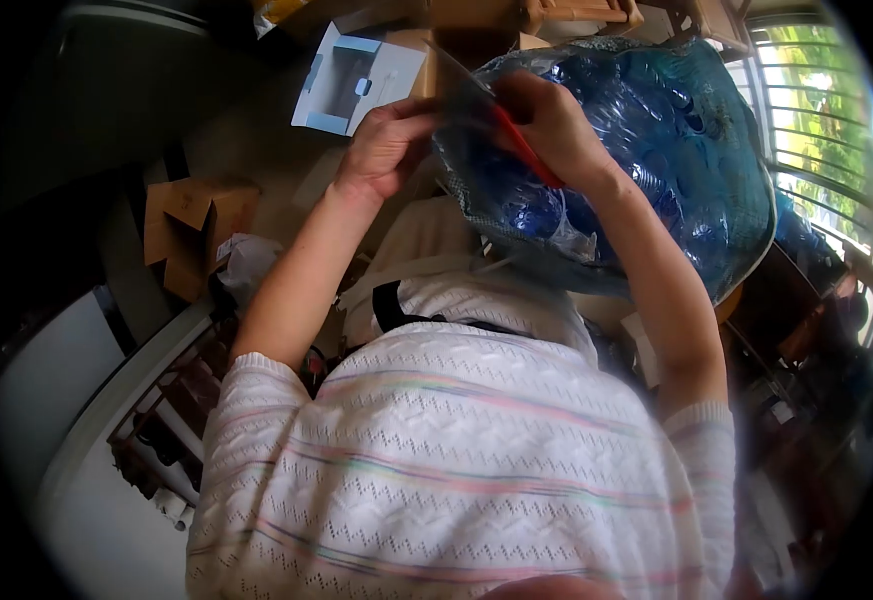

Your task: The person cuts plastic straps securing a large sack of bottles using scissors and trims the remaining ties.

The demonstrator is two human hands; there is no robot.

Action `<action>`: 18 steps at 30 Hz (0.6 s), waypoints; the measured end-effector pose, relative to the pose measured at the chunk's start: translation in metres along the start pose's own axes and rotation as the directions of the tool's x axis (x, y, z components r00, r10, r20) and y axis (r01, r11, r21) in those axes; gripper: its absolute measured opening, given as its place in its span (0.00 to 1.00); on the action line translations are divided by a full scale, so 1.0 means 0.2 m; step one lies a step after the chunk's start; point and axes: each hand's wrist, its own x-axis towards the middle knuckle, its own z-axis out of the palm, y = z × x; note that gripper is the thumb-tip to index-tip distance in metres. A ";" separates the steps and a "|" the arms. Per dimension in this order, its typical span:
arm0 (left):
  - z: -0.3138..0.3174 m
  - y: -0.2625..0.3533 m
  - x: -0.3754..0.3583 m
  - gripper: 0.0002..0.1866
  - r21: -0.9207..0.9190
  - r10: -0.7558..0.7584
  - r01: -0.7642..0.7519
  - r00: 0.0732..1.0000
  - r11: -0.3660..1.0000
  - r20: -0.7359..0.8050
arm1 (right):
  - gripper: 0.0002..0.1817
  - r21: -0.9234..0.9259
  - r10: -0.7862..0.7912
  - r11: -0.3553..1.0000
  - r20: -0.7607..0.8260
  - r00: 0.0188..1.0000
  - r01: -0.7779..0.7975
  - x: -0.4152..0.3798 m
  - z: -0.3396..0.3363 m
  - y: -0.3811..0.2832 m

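In the head view, my right hand (553, 130) is closed around the red handle of a knife (526, 150). Its greyish blade points up and to the left, smeared by motion. My left hand (386, 150) is to the left of the blade, fingers bent and pressed together toward it. Something dark and see-through lies between the two hands, too blurred to name. Just beyond and below my right hand stands a large woven sack (756, 200) filled with clear and blue plastic bottles (646, 130).
An open white box (386, 70) lies beyond my left hand. A brown cardboard box (196, 225) with raised flaps sits to the left, beside a whitish plastic bag (248, 265). Wooden furniture (586, 15) stands at the back, and a barred window (821, 130) is at the right.
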 end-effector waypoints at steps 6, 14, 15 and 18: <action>-0.01 -0.03 0.01 0.15 -0.110 -0.038 0.039 0.999 0.993 0.016 | 0.20 0.258 0.156 0.952 0.048 0.987 -0.163 -0.01 0.04 -0.03; -0.03 -0.04 0.03 0.15 -0.183 -0.028 0.051 0.991 0.982 0.128 | 0.17 0.415 0.232 0.874 0.100 0.968 -0.253 -0.02 0.04 -0.01; -0.03 -0.04 0.03 0.15 -0.196 -0.028 0.052 0.992 0.979 0.124 | 0.17 0.438 0.241 0.860 0.100 0.965 -0.260 -0.01 0.05 -0.02; -0.03 -0.04 0.02 0.15 -0.206 -0.036 0.056 0.994 0.977 0.101 | 0.16 0.492 0.266 0.824 0.102 0.959 -0.281 -0.03 0.05 -0.01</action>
